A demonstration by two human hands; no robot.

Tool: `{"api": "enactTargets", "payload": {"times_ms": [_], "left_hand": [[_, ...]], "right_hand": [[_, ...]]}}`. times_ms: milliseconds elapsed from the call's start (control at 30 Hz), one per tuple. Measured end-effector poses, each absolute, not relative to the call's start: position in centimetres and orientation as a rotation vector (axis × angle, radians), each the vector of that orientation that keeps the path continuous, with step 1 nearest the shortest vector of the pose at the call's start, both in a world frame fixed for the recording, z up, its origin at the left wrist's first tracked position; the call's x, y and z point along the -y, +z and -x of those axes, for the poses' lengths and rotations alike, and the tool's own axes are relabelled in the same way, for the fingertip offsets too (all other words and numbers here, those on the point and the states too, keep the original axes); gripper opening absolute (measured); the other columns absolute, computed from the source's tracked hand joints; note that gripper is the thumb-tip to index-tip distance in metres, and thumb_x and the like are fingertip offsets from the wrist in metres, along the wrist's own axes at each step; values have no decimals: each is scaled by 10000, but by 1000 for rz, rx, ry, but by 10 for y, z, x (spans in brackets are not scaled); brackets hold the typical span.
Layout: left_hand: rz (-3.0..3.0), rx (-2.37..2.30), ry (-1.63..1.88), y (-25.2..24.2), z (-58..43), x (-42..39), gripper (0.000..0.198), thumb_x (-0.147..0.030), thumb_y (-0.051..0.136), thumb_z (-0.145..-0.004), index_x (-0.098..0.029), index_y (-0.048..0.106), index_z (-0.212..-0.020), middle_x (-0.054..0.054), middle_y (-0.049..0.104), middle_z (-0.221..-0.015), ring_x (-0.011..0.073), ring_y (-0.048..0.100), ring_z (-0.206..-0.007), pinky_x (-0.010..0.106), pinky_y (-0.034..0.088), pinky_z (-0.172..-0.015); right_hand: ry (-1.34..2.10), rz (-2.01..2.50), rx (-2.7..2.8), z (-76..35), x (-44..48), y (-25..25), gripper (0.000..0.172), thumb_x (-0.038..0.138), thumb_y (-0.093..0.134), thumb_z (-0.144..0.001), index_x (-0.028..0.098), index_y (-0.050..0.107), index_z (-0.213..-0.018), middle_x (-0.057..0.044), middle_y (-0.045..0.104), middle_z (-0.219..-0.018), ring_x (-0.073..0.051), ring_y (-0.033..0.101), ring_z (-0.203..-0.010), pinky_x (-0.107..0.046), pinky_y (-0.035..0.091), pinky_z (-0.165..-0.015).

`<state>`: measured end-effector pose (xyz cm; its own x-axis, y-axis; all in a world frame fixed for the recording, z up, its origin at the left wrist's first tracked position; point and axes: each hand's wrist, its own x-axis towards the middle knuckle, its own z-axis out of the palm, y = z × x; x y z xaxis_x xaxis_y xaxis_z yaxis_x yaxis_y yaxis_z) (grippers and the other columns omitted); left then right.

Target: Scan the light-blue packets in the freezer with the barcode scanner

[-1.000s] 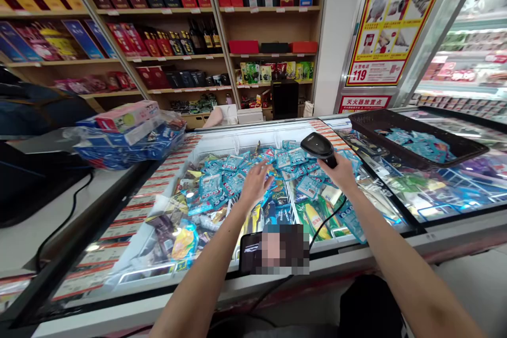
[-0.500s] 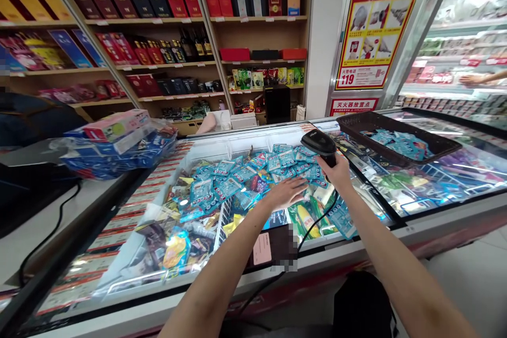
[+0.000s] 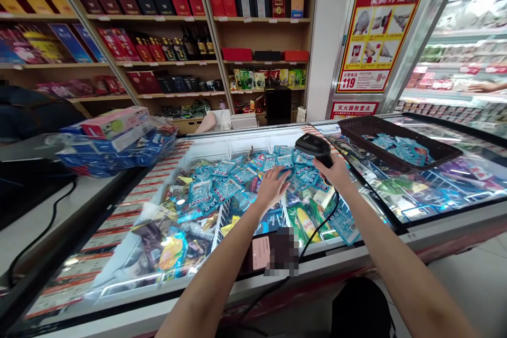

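My right hand (image 3: 337,173) is shut on a black handheld barcode scanner (image 3: 313,149), whose head points to the left. Its black coiled cable (image 3: 322,222) runs down across the freezer toward the front rim. My left hand (image 3: 272,187) is spread open, fingertips on or just over a heap of blue foil packets (image 3: 233,179) inside an open chest freezer (image 3: 158,253). Mixed snack bags (image 3: 174,251) fill the freezer's near left section. A phone (image 3: 261,252) lies at the front edge, partly blurred out.
A black tray of blue packets (image 3: 396,140) sits on the glass lid (image 3: 443,185) at right. A plastic-wrapped bundle of boxes (image 3: 114,142) stands on the counter (image 3: 35,232) at left. Bottle and gift-box shelves (image 3: 178,26) stand behind. Another person's hand (image 3: 485,87) shows at far right.
My left hand has moved up and left, from flat across the packets to fingers pointing further into the freezer. The scanner has shifted slightly left. The view has tilted slightly.
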<state>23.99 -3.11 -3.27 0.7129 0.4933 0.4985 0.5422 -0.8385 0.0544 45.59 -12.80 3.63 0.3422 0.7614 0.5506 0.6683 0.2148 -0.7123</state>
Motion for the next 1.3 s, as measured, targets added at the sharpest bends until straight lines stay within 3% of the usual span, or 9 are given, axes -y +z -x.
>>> {"api": "enactTargets", "payload": {"times_ms": [100, 300, 633, 767, 900, 1067, 1167, 1300], "left_hand": [[2797, 1177, -694, -37, -226, 14, 675, -575, 375, -845, -259, 228, -1423, 101, 232, -1495, 313, 177, -1377, 505, 205, -1073], [2894, 1288, -486, -43, -207, -3, 766, -699, 343, -781, -273, 259, -1412, 82, 258, -1491, 318, 237, -1357, 470, 213, -1078], [2942, 1104, -602, -35, -161, 0, 504, -540, 298, -888, -301, 408, -1318, 37, 382, -1416, 229, 349, -1300, 401, 308, -1052], [2922, 1144, -799, -30, -151, -1, 434, -478, 289, -911, -224, 518, -1178, 91, 530, -1210, 207, 486, -1145, 377, 392, -972], [2789, 1289, -922, -32, -151, -9, 401, -465, 304, -908, -188, 576, -1008, 106, 567, -1055, 215, 534, -1038, 379, 420, -914], [2554, 1523, -900, -35, -171, -25, 472, -492, 376, -873, -174, 481, -1206, 157, 537, -1195, 286, 480, -1147, 441, 364, -951], [2543, 1632, -716, -30, -185, -31, 544, -470, 465, -835, -162, 419, -1281, 167, 591, -1098, 321, 518, -1089, 484, 337, -940], [2611, 1750, -727, -21, -191, -38, 720, -396, 669, -682, -152, 394, -1300, 180, 560, -1138, 351, 503, -1097, 471, 364, -905]], "right_hand": [[134, 1533, 1442, -445, 123, 27, 343, 549, 532, -749, 211, 568, -698, -6, 574, -507, -179, 555, -491, -283, 420, -492], [85, 1573, 1545, -426, 101, 7, 292, 503, 533, -753, 216, 582, -730, -27, 616, -612, -212, 609, -615, -275, 419, -525], [90, 1528, 1597, -395, 68, 0, 274, 476, 524, -765, 210, 587, -753, -25, 623, -664, -197, 591, -624, -269, 400, -544], [140, 1494, 1577, -393, 67, -3, 284, 486, 517, -770, 213, 594, -760, -16, 615, -636, -192, 587, -604, -262, 394, -525], [166, 1470, 1515, -399, 72, -6, 307, 517, 522, -769, 217, 588, -762, -12, 596, -593, -199, 581, -579, -280, 412, -521], [188, 1490, 1407, -409, 73, -9, 331, 540, 527, -763, 216, 591, -753, -14, 588, -552, -202, 576, -551, -290, 417, -505], [211, 1492, 1378, -413, 70, -8, 343, 548, 519, -768, 214, 594, -757, -14, 593, -545, -200, 577, -538, -293, 425, -513], [191, 1492, 1370, -413, 70, -7, 352, 551, 529, -762, 207, 604, -772, -35, 623, -586, -218, 602, -587, -296, 433, -525]]}}
